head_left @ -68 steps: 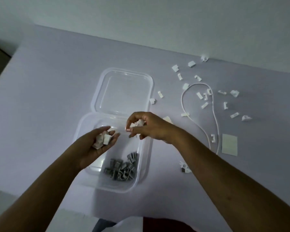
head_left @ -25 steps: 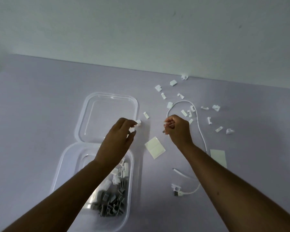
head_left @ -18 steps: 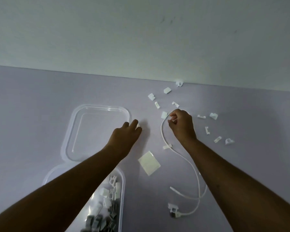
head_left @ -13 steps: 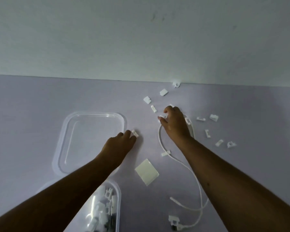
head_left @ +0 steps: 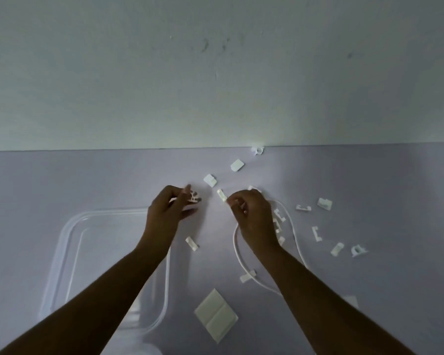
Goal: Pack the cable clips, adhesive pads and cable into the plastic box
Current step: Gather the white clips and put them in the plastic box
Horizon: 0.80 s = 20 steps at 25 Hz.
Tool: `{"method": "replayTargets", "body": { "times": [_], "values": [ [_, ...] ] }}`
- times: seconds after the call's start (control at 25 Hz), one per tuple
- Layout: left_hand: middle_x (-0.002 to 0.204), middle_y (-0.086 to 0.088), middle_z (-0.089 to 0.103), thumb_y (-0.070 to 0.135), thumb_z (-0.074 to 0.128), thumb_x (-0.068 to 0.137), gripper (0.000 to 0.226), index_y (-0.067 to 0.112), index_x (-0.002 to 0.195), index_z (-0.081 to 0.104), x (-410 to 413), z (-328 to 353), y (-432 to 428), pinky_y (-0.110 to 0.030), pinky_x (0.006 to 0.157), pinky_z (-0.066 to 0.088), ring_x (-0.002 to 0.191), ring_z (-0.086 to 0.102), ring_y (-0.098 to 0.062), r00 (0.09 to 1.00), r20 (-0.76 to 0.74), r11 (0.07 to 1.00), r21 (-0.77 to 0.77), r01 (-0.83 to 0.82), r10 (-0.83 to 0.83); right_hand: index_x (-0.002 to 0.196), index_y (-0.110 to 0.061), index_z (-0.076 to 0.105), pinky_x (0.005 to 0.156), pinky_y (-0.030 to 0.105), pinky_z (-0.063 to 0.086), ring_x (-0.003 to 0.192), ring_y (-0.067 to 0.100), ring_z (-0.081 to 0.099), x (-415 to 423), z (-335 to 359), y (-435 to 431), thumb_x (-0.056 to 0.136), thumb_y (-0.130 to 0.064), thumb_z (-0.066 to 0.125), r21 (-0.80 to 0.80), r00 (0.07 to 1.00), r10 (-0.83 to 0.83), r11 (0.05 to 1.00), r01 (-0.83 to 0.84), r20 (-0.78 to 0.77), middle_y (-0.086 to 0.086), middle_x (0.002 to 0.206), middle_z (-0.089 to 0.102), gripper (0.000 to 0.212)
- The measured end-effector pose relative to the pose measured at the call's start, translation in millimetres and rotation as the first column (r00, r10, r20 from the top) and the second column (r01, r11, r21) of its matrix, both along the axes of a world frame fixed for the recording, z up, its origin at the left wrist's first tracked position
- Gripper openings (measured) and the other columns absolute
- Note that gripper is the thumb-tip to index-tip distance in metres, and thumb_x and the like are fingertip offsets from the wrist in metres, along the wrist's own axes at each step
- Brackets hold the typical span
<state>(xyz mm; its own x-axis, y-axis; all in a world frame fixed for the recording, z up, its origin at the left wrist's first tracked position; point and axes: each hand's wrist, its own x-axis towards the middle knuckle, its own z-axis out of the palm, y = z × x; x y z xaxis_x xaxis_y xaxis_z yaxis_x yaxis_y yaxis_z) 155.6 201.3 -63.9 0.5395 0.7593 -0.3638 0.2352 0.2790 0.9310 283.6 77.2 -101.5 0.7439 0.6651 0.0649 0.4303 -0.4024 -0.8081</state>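
Head cam, looking down at a pale purple worktop (head_left: pixel 62 180) that runs up to a plain wall (head_left: pixel 215 73). The left hand (head_left: pixel 169 213) is raised a bit off the surface, and its grip is closed on a small bunch of white cable clips (head_left: pixel 194 197) pinched at the fingertips. The right hand (head_left: pixel 251 216) is just beside it with the fingers curled in tight and the tips right at a single clip (head_left: pixel 222 195) lying on the worktop. Honestly can't tell if that grip actually has hold of it or is only touching. The white cable (head_left: pixel 235 242) loops round the right hand and wrist and runs back under the forearm, with one clip sitting on it (head_left: pixel 247 276). More loose clips (head_left: pixel 316 233) are scattered out to the right and up toward the wall, one right against it (head_left: pixel 257 150), and another (head_left: pixel 192 243) lies between the two wrists. An adhesive pad (head_left: pixel 215 315) lies flat between the forearms, and a second pad (head_left: pixel 352 301) peeks out beside the right arm. The clear lid (head_left: pixel 62 252) lies open under the left forearm. Only a sliver of the plastic box (head_left: pixel 151 351) shows at the bottom edge.
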Motion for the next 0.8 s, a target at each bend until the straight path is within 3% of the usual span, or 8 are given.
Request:
{"method": "replayTargets", "body": {
  "times": [0.08,0.16,0.24,0.28,0.4,0.48,0.6,0.8],
  "values": [
    [0.093,-0.012,0.071,0.017,0.057,0.094,0.012,0.006,0.091,0.061,14.7,-2.6,9.0,-0.027,0.072,0.06,0.087,0.071,-0.023,0.965,0.155,0.939,-0.305,-0.157,0.212,0.08,-0.013,0.071,0.068,0.022,0.049,0.077,0.017,0.06,12.2,4.6,6.4,0.091,-0.012,0.061,0.12,0.868,-0.215,0.947,0.297,-0.448,0.006,0.083,0.067,0.015],
    [0.081,-0.006,0.069,0.014,0.055,0.095,0.009,0.008,0.095,0.061,29.9,-5.8,18.8,-0.024,0.065,0.058,0.076,0.069,-0.018,0.938,0.172,0.884,-0.419,-0.208,0.302,0.072,-0.017,0.068,0.064,0.017,0.05,0.071,0.01,0.057,26.2,10.3,15.1,0.094,-0.02,0.058,0.11,0.57,-0.25,0.846,0.522,-0.783,0.001,0.076,0.063,0.024],
    [0.065,-0.002,0.061,0.016,0.051,0.094,0.014,0.009,0.089,0.061,44.9,-11.1,27.6,-0.022,0.057,0.055,0.066,0.062,-0.016,0.945,0.121,0.864,-0.452,-0.221,0.305,0.068,-0.012,0.061,0.063,0.022,0.05,0.064,0.011,0.052,44.5,13.3,22.4,0.094,-0.026,0.059,0.082,0.334,-0.19,0.751,0.655,-0.923,0.0,0.066,0.054,0.029],
    [0.06,-0.002,0.056,0.018,0.05,0.095,0.018,0.01,0.083,0.061,51.6,-13.7,30.9,-0.021,0.054,0.052,0.064,0.058,-0.017,0.961,0.081,0.89,-0.405,-0.21,0.264,0.067,-0.012,0.059,0.062,0.024,0.05,0.06,0.011,0.05,52.3,14.1,25.2,0.093,-0.028,0.06,0.086,0.325,-0.18,0.747,0.66,-0.928,-0.001,0.061,0.052,0.03],
    [0.07,0.0,0.056,0.029,0.056,0.095,0.018,0.015,0.083,0.059,66.6,-23.7,38.4,-0.013,0.054,0.044,0.068,0.053,-0.016,0.977,-0.212,0.979,0.192,0.069,-0.027,0.064,-0.01,0.055,0.058,0.024,0.045,0.055,0.013,0.05,68.7,11.7,30.5,0.091,-0.03,0.063,0.085,0.776,-0.271,0.92,0.384,-0.57,-0.001,0.057,0.053,0.034],
    [0.089,0.001,0.056,0.037,0.062,0.089,0.025,0.015,0.101,0.058,71.7,-27.1,40.1,-0.012,0.062,0.044,0.075,0.055,-0.014,0.879,-0.451,0.739,0.536,0.408,-0.158,0.077,-0.007,0.056,0.061,0.013,0.043,0.065,0.014,0.054,75.8,11.5,35.1,0.09,-0.021,0.065,0.055,0.973,-0.16,0.984,0.171,-0.164,0.003,0.071,0.059,0.021],
    [0.114,-0.006,0.049,0.05,0.064,0.083,0.053,0.013,0.118,0.051,75.8,-33.3,38.9,-0.026,0.071,0.051,0.084,0.059,-0.02,0.727,-0.645,0.51,0.555,0.657,-0.236,0.111,-0.006,0.054,0.07,0.016,0.044,0.087,0.02,0.059,80.5,7.7,43.2,0.089,-0.011,0.064,-0.112,0.989,0.075,0.992,-0.061,0.126,0.013,0.101,0.058,0.025],
    [0.112,-0.011,0.056,0.036,0.059,0.091,0.039,0.01,0.118,0.046,72.3,-44.5,34.4,-0.026,0.07,0.049,0.078,0.054,-0.016,0.665,-0.721,0.425,0.549,0.72,-0.195,0.125,-0.011,0.047,0.082,0.028,0.057,0.091,0.022,0.063,74.7,-6.2,48.2,0.091,-0.008,0.062,-0.433,0.896,0.336,0.881,-0.19,0.291,0.016,0.121,0.044,0.038]
  ]
}}
